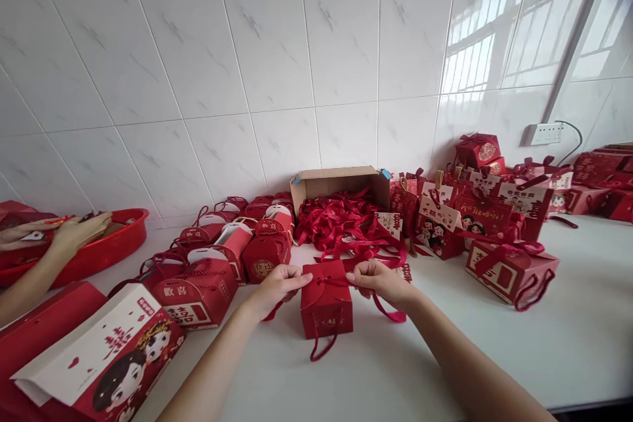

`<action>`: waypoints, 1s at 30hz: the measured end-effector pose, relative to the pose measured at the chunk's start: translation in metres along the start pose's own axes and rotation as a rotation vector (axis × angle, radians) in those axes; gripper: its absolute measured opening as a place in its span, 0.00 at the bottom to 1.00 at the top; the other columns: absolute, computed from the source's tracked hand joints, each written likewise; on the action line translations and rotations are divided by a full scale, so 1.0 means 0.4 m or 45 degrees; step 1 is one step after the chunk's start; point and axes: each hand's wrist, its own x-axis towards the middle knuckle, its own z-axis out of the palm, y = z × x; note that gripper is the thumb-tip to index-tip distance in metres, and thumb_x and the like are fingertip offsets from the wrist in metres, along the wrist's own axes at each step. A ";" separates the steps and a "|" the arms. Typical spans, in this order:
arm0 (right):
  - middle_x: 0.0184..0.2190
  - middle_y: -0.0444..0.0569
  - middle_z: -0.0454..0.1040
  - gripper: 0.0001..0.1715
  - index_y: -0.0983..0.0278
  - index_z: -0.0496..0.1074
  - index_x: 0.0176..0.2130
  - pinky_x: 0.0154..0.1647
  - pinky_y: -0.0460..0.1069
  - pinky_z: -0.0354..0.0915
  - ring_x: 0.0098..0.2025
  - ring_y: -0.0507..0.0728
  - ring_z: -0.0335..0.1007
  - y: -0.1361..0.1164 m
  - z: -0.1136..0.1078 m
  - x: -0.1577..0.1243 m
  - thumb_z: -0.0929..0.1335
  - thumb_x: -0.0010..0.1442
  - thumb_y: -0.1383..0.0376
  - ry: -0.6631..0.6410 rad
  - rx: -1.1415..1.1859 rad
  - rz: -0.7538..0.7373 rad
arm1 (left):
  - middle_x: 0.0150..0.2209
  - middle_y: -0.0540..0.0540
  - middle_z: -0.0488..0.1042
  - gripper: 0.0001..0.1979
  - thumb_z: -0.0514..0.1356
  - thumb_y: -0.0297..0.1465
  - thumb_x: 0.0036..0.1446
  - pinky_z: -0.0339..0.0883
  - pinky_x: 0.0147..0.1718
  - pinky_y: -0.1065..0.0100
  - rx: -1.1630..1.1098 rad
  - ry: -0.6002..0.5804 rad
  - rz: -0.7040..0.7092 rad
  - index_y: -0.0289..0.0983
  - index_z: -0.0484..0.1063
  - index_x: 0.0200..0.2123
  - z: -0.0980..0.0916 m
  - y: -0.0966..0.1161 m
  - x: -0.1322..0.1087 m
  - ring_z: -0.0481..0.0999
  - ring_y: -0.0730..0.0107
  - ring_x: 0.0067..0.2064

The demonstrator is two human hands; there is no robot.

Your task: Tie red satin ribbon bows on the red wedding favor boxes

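Observation:
In the middle of the table stands a small red gift box (pixel 326 310), closed on top, with a twisted cord handle hanging down its front. A red ribbon (pixel 326 281) crosses the box's top. My left hand (pixel 284 287) pinches the ribbon at the top's left edge, and a loose end dangles below it. At the right edge, my right hand (pixel 378 282) pinches the other side of the ribbon, whose tail trails onto the table. Behind the box, a cardboard carton (pixel 341 177) lies with a heap of red ribbons (pixel 341 217) spilling out.
Rows of red boxes with cord handles (pixel 208 283) fill the left side, beside a larger printed box (pixel 119 356). Ribboned boxes (pixel 514 270) crowd the right. At far left, another person's hands (pixel 74 234) work over a red basin (pixel 123 237). A tiled wall (pixel 277 46) bounds the back.

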 end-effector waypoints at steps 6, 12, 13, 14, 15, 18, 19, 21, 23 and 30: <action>0.14 0.36 0.55 0.28 0.65 0.62 0.19 0.22 0.46 0.41 0.19 0.46 0.46 -0.015 -0.018 -0.010 0.73 0.47 0.47 0.039 -0.014 0.063 | 0.18 0.57 0.48 0.28 0.66 0.44 0.46 0.39 0.21 0.71 0.022 -0.069 0.069 0.38 0.49 0.16 -0.015 -0.001 0.008 0.46 0.78 0.21; 0.10 0.37 0.52 0.33 0.66 0.68 0.19 0.20 0.46 0.43 0.15 0.47 0.46 -0.023 -0.020 -0.035 0.64 0.58 0.43 0.004 -0.037 0.244 | 0.19 0.57 0.49 0.27 0.64 0.43 0.49 0.42 0.21 0.72 -0.035 0.007 0.128 0.38 0.48 0.17 0.002 -0.016 -0.003 0.48 0.78 0.21; 0.10 0.37 0.52 0.33 0.65 0.67 0.18 0.20 0.47 0.44 0.15 0.47 0.46 -0.025 -0.019 -0.039 0.63 0.59 0.43 0.004 0.003 0.228 | 0.19 0.57 0.49 0.26 0.64 0.43 0.49 0.42 0.21 0.72 -0.048 0.025 0.136 0.38 0.48 0.18 0.007 -0.019 -0.006 0.48 0.78 0.21; 0.10 0.37 0.51 0.32 0.65 0.66 0.17 0.21 0.47 0.46 0.16 0.47 0.47 -0.028 -0.018 -0.043 0.63 0.59 0.44 0.011 0.060 0.186 | 0.19 0.57 0.49 0.26 0.64 0.42 0.49 0.43 0.21 0.72 -0.060 0.042 0.144 0.38 0.48 0.18 0.011 -0.021 -0.008 0.48 0.79 0.21; 0.10 0.37 0.51 0.31 0.64 0.63 0.16 0.21 0.47 0.47 0.16 0.47 0.47 -0.033 -0.016 -0.045 0.64 0.59 0.46 0.024 0.123 0.129 | 0.20 0.57 0.49 0.26 0.64 0.42 0.48 0.43 0.21 0.72 -0.071 0.059 0.150 0.38 0.48 0.18 0.014 -0.022 -0.010 0.48 0.79 0.21; 0.14 0.39 0.55 0.29 0.63 0.60 0.17 0.24 0.47 0.52 0.20 0.49 0.50 -0.062 -0.005 -0.046 0.67 0.58 0.49 0.058 0.254 -0.046 | 0.23 0.55 0.56 0.21 0.65 0.39 0.47 0.51 0.24 0.73 -0.051 0.150 0.233 0.38 0.54 0.21 0.017 -0.016 -0.015 0.56 0.77 0.24; 0.16 0.41 0.58 0.27 0.64 0.62 0.18 0.25 0.47 0.54 0.21 0.49 0.52 -0.075 0.001 -0.043 0.66 0.58 0.50 0.057 0.267 -0.091 | 0.25 0.54 0.59 0.18 0.65 0.38 0.47 0.55 0.26 0.72 -0.014 0.194 0.287 0.38 0.57 0.23 0.016 -0.012 -0.017 0.59 0.75 0.26; 0.20 0.44 0.62 0.24 0.65 0.66 0.20 0.30 0.48 0.57 0.25 0.51 0.57 -0.102 0.015 -0.036 0.67 0.58 0.52 0.046 0.299 -0.177 | 0.29 0.52 0.63 0.14 0.66 0.36 0.47 0.59 0.32 0.70 0.118 0.290 0.418 0.38 0.62 0.27 0.015 0.003 -0.022 0.64 0.72 0.31; 0.22 0.45 0.65 0.18 0.65 0.70 0.22 0.34 0.48 0.59 0.27 0.51 0.59 -0.124 0.031 -0.025 0.69 0.56 0.56 0.025 0.317 -0.215 | 0.31 0.50 0.67 0.10 0.64 0.35 0.49 0.61 0.38 0.68 0.259 0.360 0.524 0.38 0.66 0.29 0.017 0.024 -0.027 0.67 0.68 0.35; 0.22 0.41 0.65 0.13 0.65 0.73 0.29 0.32 0.46 0.58 0.26 0.49 0.60 -0.154 0.070 0.005 0.71 0.54 0.57 -0.037 0.291 -0.194 | 0.35 0.47 0.76 0.09 0.62 0.37 0.53 0.64 0.44 0.64 0.513 0.347 0.640 0.39 0.72 0.35 0.079 0.098 -0.012 0.73 0.61 0.40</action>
